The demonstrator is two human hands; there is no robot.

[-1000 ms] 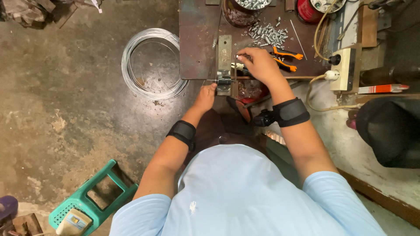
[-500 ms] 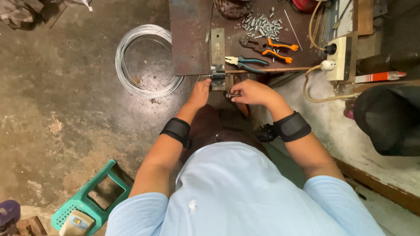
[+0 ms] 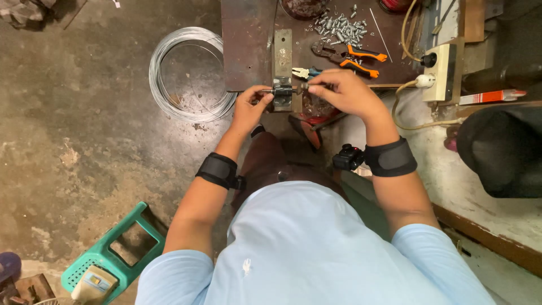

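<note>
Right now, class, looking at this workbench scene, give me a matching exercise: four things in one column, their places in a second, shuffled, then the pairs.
Things:
1. wire coil
2. orange-handled pliers
3. green stool
4. pile of screws

Places:
A. floor, lower left by the person's left elbow
B. bench top, far edge
C. floor, left of the bench
D. bench top, just beyond the right hand

Pairs: 1-C, 2-D, 3-A, 4-B
</note>
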